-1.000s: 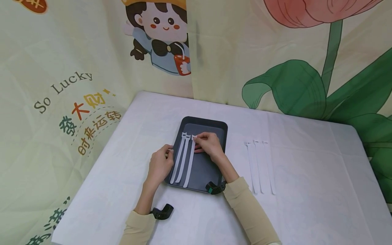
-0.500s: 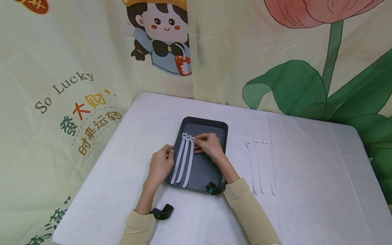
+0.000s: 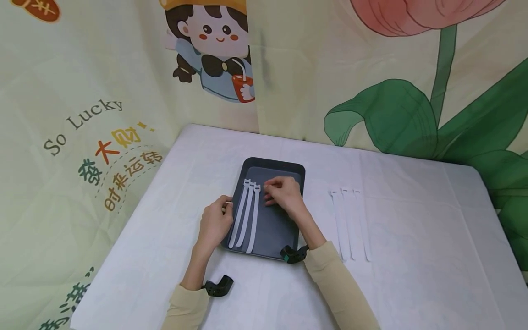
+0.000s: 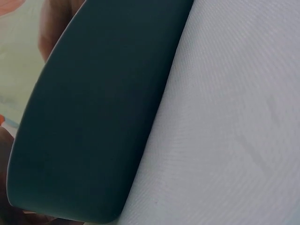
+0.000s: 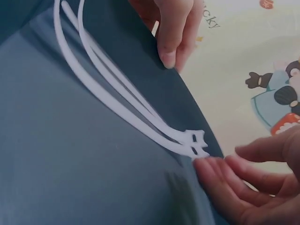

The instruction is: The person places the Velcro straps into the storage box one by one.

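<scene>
Three white hook-and-loop cable ties [image 3: 243,215] lie side by side in the left half of a dark grey tray [image 3: 278,233], their slotted heads at the far end. The right hand [image 3: 284,193] hovers over the tray just right of the rightmost tie's head, fingers loosely bent, with nothing visible in them. In the right wrist view its fingertips [image 5: 206,166] appear close to the tie heads [image 5: 194,140]. At the tray's left rim, the left hand [image 3: 215,222] holds the edge between thumb and fingers; the right wrist view shows its digits [image 5: 172,37] over that rim.
Three more white ties [image 3: 348,224] lie spaced apart on the white tablecloth [image 3: 420,238], to the right of the tray. A printed cloth backdrop [image 3: 288,82] rises behind and left of the table. Both wrists wear black cameras [image 3: 218,286].
The rightmost tie in the tray has shifted left, closer to the other two. The right hand has let go of its head and drawn slightly right. The left hand has stayed put.
</scene>
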A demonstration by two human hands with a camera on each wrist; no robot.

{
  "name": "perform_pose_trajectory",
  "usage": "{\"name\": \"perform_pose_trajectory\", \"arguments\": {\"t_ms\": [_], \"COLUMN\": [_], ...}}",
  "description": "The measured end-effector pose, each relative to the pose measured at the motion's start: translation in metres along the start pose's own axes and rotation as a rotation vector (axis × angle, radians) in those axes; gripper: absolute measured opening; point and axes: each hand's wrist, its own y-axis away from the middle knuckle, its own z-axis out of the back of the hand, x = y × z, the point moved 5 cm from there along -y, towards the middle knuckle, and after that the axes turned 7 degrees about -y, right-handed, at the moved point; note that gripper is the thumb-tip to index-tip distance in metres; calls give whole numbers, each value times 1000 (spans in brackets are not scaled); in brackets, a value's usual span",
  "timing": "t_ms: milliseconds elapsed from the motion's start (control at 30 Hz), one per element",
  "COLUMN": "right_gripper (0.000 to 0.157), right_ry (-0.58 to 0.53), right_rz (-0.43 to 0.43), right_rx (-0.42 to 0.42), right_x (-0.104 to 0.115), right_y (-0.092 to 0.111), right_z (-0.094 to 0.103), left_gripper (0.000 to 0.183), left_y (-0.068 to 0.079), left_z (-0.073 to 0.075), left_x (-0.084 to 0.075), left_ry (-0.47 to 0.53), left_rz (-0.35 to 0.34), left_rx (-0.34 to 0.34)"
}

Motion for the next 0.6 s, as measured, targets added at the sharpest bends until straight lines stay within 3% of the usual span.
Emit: {"name": "perform_pose_trajectory", "arguments": {"t_ms": [300,600], "right_gripper": [25,22], "right_ry": [27,55], "right_rz": [120,197], "right_rx": [6,3], "right_x": [22,25], "right_y": [22,33], "right_z": [23,43], "left_gripper": [28,28], "left_y": [0,0], "left_z": [1,1], "left_x": [1,0], "left_ry": [0,-1], "left_rz": [-5,-17], "left_rx": [-11,-22]}}
